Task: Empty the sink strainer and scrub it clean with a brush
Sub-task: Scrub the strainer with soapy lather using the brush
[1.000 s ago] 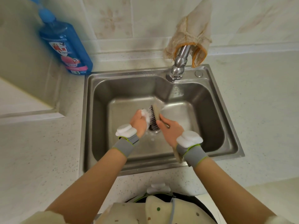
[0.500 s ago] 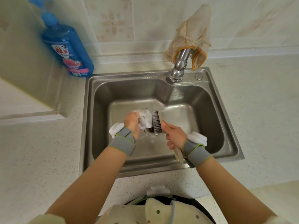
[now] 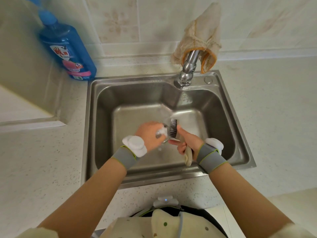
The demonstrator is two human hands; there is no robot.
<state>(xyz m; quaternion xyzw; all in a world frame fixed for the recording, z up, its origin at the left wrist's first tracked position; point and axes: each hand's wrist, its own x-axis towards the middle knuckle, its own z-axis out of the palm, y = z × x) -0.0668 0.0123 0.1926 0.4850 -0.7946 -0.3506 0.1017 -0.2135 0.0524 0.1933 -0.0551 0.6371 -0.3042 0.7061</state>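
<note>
Over the middle of the steel sink [image 3: 228,103], my left hand [image 3: 149,136] grips the metal sink strainer [image 3: 162,133], which is partly covered in white foam and mostly hidden by my fingers. My right hand [image 3: 187,143] holds the beige handle of a scrub brush [image 3: 172,128]. The brush's dark bristles press against the strainer from the right. Water runs from the tap [image 3: 187,69] down onto the brush and strainer.
A blue bottle of dish soap [image 3: 68,54] stands on the counter at the sink's back left corner. A beige cloth [image 3: 200,36] hangs over the tap. Speckled counter [image 3: 274,117] surrounds the sink, and a tiled wall rises behind it.
Both hands have stayed over the sink's middle while the brush shifted against the strainer. My left hand has turned, hiding more of the foamy strainer.
</note>
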